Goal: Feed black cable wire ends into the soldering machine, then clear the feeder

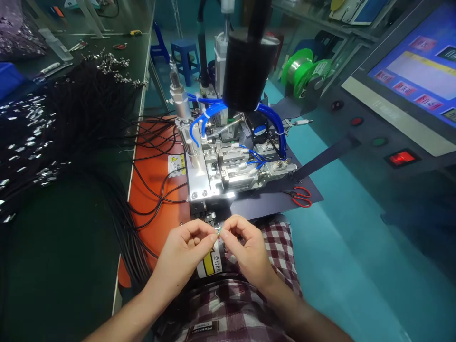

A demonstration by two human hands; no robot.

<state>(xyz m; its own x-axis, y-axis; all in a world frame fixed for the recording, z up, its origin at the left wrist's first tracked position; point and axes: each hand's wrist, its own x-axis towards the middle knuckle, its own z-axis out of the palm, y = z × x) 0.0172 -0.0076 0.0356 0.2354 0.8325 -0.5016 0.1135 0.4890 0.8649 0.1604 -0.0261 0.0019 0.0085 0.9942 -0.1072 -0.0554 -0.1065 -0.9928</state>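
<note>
Both hands meet low in the middle, in front of the metal machine (235,166). My left hand (187,247) pinches thin coloured wires (218,232) between thumb and forefinger. From the other side, my right hand (247,247) pinches the same small wires, its fingertips nearly touching the left ones. The wire ends are tiny and partly hidden by the fingers. Just beneath the hands is a label with a yellow arrow (208,263). Black cables (142,209) run over the orange board (156,190) to the left of the machine.
A big heap of black cables (71,109) with shiny ends covers the left table. Red-handled scissors (302,196) lie right of the machine. A black cylinder (247,71) hangs above it. A green spool (297,71) and a control panel with a screen (420,71) stand at the right.
</note>
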